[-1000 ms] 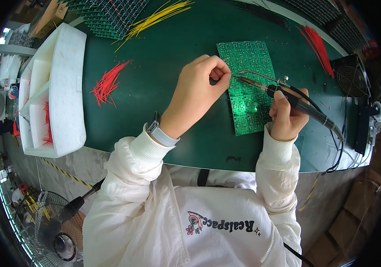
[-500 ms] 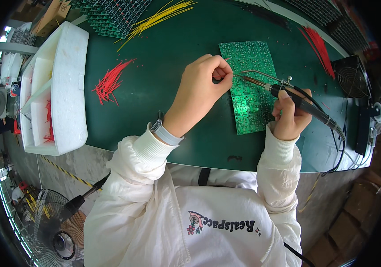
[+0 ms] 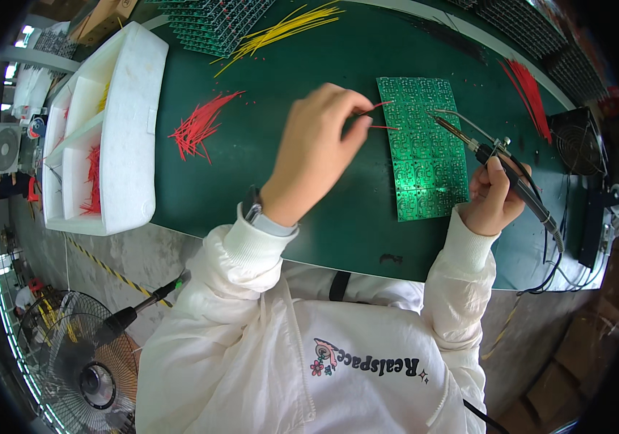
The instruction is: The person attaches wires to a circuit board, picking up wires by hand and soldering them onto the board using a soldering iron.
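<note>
I watch the right hand (image 3: 496,202) pinch a black-handled, metal-tipped soldering iron (image 3: 523,189) over the green rectangular circuit board (image 3: 425,163), the left hand (image 3: 316,148) with its grip spread beside thin red wires (image 3: 385,128).

Your circuit board panel (image 3: 425,170) looks smooth and glossy, glare sitting bright on its green coating; your soldering iron (image 3: 523,190) pairs a dark, plastic-looking grip with a bare metal front; the tabletop (image 3: 331,242) beneath is smooth, with a soft sheen; the white box (image 3: 139,130) looks like matt foam; your jacket (image 3: 215,354) is thin, crinkled cloth, its cuffs (image 3: 251,247) ribbed knit; the red wires (image 3: 197,129) look plastic-coated.
</note>
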`<state>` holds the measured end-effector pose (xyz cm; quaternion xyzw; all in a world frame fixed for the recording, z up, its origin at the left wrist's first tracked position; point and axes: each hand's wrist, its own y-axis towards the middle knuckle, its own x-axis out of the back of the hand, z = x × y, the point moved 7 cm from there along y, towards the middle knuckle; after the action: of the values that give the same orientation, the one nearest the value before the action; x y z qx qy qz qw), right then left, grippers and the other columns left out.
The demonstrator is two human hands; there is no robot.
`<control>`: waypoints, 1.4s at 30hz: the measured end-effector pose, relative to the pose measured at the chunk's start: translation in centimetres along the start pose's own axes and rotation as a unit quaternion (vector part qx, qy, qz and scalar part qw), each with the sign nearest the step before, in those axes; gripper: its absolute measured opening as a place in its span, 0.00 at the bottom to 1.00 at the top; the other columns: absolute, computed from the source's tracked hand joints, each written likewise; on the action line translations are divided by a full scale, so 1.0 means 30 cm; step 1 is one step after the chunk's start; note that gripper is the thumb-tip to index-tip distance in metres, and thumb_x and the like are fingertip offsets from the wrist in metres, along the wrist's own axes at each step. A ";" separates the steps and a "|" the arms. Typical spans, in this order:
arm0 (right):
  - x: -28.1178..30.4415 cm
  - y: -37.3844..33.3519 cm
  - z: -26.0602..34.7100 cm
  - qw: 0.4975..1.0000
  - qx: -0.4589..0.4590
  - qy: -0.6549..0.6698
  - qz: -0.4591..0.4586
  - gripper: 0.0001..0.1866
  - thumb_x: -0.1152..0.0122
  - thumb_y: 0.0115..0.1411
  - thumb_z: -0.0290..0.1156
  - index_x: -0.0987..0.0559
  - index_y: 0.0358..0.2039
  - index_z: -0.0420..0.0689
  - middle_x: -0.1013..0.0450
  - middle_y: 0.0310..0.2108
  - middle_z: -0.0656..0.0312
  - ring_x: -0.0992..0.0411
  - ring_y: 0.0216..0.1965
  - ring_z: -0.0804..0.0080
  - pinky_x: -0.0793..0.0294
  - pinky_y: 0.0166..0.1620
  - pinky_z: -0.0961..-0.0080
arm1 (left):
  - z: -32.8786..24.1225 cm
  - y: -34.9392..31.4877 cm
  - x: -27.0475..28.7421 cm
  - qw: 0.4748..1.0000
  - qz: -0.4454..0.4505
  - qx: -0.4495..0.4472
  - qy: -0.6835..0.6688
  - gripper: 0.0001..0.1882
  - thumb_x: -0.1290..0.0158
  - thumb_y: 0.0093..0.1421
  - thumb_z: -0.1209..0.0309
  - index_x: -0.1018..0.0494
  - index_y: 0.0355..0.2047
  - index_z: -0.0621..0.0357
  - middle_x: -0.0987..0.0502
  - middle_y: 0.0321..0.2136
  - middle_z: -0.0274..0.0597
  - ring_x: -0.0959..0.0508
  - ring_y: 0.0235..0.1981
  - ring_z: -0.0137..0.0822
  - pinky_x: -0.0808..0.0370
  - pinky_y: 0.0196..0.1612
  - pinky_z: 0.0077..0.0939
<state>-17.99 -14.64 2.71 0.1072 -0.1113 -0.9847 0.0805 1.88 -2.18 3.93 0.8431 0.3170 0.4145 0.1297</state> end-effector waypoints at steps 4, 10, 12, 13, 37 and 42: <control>-0.007 -0.002 0.000 1.000 0.000 0.003 0.007 0.07 0.43 0.52 0.25 0.32 0.28 0.38 0.37 0.13 0.64 0.42 0.12 0.81 0.46 0.16 0.87 | 0.142 -0.036 0.266 0.970 -0.072 0.074 0.220 0.07 0.45 0.51 0.80 0.27 0.32 0.62 0.26 0.28 0.44 0.23 0.30 0.38 0.27 0.34 0.27; -0.012 -0.007 0.009 1.000 0.004 0.006 0.012 0.07 0.44 0.52 0.24 0.31 0.28 0.38 0.37 0.13 0.64 0.42 0.12 0.81 0.46 0.16 0.86 | 0.301 -0.044 0.364 0.958 -0.015 0.143 0.247 0.08 0.44 0.50 0.79 0.26 0.32 0.63 0.25 0.28 0.43 0.23 0.28 0.37 0.27 0.33 0.26; -0.006 -0.007 0.011 1.000 0.009 0.003 0.005 0.07 0.44 0.51 0.24 0.31 0.28 0.38 0.37 0.13 0.64 0.42 0.11 0.81 0.46 0.16 0.86 | 0.323 -0.036 0.339 0.956 0.031 0.171 0.238 0.07 0.43 0.50 0.78 0.26 0.31 0.62 0.25 0.28 0.41 0.24 0.27 0.36 0.27 0.32 0.25; -0.005 -0.005 0.009 1.000 0.006 0.001 0.008 0.07 0.44 0.51 0.24 0.31 0.28 0.37 0.37 0.13 0.64 0.42 0.12 0.81 0.46 0.16 0.86 | 0.328 -0.032 0.338 0.956 0.031 0.170 0.238 0.07 0.43 0.50 0.78 0.26 0.31 0.62 0.25 0.28 0.41 0.24 0.27 0.36 0.27 0.32 0.25; 0.009 -0.024 0.013 1.000 0.006 0.003 0.019 0.08 0.42 0.51 0.24 0.31 0.29 0.37 0.36 0.14 0.63 0.41 0.12 0.80 0.44 0.16 0.86 | 0.305 0.035 0.298 0.982 0.002 0.029 0.187 0.03 0.47 0.52 0.75 0.30 0.26 0.57 0.27 0.25 0.33 0.26 0.27 0.32 0.33 0.38 0.28; 0.019 -0.043 0.020 1.000 0.001 0.002 0.018 0.08 0.42 0.51 0.24 0.32 0.29 0.37 0.37 0.14 0.63 0.41 0.12 0.81 0.44 0.16 0.87 | 0.268 0.029 0.330 0.988 -0.107 0.106 0.033 0.05 0.48 0.57 0.76 0.26 0.35 0.62 0.22 0.31 0.38 0.24 0.32 0.26 0.30 0.39 0.18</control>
<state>-18.86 -13.38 2.87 0.1073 -0.1140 -0.9828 0.0981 13.04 3.86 5.43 0.7993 0.4515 0.3898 0.0732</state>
